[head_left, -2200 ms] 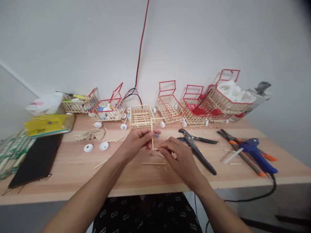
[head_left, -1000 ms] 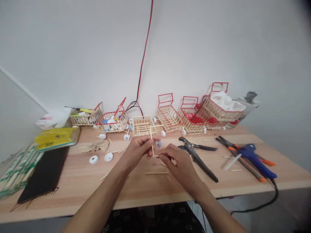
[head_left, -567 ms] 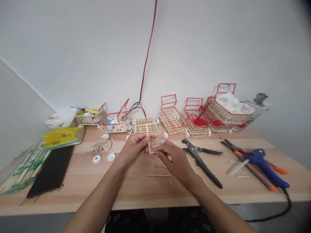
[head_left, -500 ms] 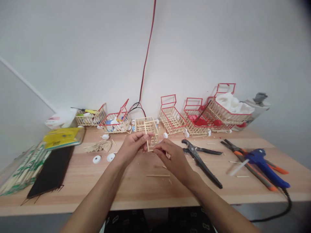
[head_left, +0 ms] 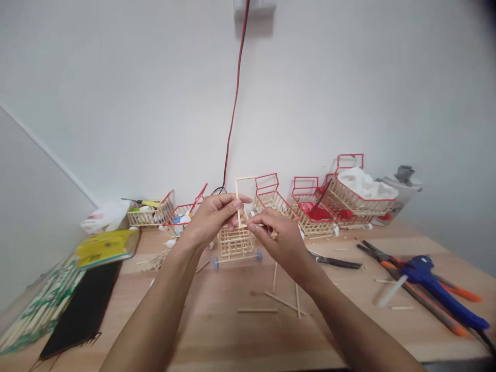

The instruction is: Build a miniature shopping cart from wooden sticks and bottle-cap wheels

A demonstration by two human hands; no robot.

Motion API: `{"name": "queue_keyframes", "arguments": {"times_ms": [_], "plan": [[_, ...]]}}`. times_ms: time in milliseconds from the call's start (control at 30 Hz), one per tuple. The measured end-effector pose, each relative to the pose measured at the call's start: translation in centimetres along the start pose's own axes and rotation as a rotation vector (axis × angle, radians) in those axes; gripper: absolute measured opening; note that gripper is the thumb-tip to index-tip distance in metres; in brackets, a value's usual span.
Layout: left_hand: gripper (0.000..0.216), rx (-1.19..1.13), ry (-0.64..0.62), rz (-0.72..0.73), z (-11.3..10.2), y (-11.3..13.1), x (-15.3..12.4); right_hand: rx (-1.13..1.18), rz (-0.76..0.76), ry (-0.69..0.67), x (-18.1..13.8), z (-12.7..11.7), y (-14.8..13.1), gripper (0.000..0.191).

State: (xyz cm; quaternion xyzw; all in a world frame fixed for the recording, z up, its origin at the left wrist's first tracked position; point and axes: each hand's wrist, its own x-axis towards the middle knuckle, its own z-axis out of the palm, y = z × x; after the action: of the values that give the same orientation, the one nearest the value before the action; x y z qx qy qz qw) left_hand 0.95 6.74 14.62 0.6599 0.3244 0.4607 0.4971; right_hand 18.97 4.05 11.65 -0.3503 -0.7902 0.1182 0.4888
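Observation:
My left hand [head_left: 217,213] pinches the upright of a small frame of pale wooden sticks [head_left: 237,187] between thumb and fingers. A top bar runs from the upright towards the right. At the lower corner, my right hand [head_left: 276,233] pinches the end of a short cross stick with thumb and forefinger. Directly behind and below the hands stands an unpainted stick cart [head_left: 236,249] on blue wheels, partly hidden by my fingers. Several loose sticks [head_left: 257,310] lie on the table below my right hand.
Stick carts with red-painted rims [head_left: 315,209] line the wall. To the right lie a blue glue gun [head_left: 437,289], orange-handled pliers [head_left: 422,302] and a partly hidden black-handled tool [head_left: 341,262]. A black flat object [head_left: 83,310], yellow packet [head_left: 106,248] and bagged sticks [head_left: 39,310] lie left.
The view has tilted upward. The unpainted cart now stands nearer, its blue wheels showing. More loose sticks lie below my right hand, and less of the black-handled tool shows. Both hands keep their pinch.

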Motion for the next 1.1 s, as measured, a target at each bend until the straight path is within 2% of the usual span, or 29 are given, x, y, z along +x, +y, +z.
{"name": "queue_keyframes", "arguments": {"times_ms": [300, 667, 1100], "plan": [[0.027, -0.101, 0.013, 0.104, -0.8, 2.4, 1.9, -0.028, -0.038, 0.023, 3.3, -1.2, -1.6, 0.013], [0.029, -0.132, 0.029, 0.113, -1.9, 2.5, 1.6, -0.081, -0.078, -0.022, 4.2, -0.8, -2.2, 0.013], [0.027, -0.152, 0.052, 0.098, -1.6, 2.4, 1.6, -0.112, -0.109, -0.033, 4.3, -0.9, -1.9, 0.009]]}}
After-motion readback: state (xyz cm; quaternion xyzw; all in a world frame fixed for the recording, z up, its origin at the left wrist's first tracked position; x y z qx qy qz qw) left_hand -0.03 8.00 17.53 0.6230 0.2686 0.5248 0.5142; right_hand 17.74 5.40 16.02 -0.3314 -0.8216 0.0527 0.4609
